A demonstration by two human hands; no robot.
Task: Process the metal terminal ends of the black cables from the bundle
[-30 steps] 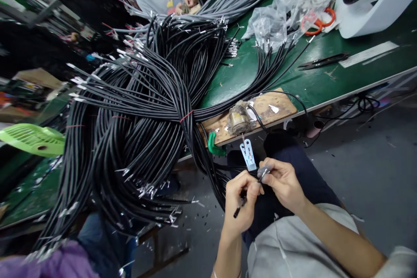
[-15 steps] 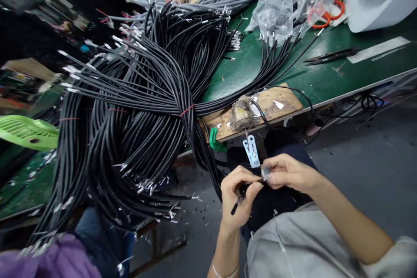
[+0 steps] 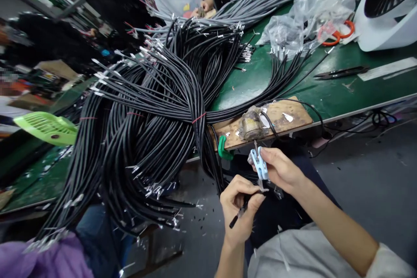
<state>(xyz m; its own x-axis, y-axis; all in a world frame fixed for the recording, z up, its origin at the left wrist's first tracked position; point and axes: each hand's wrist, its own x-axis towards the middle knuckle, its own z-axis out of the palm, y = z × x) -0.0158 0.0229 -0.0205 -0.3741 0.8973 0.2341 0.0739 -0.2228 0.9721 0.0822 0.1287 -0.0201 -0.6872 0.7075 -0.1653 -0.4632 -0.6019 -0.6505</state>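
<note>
My right hand (image 3: 284, 173) had its fingers pinched on the handles of a blue clothespin (image 3: 260, 167), which hung in front of the motor (image 3: 252, 124) on the wooden board (image 3: 295, 113). My left hand (image 3: 239, 209) had its fingers curled closed around a black cable (image 3: 233, 221). I couldn't tell whether the cable's pale end touched the clothespin. Bundled cables (image 3: 196, 97) lay across the green tabletop (image 3: 243, 89).

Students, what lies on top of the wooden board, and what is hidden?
A grimy motor-like device and white scraps lie on the wooden board. Black cables cover part of its left end; the wood beneath the device cannot be seen.
</note>
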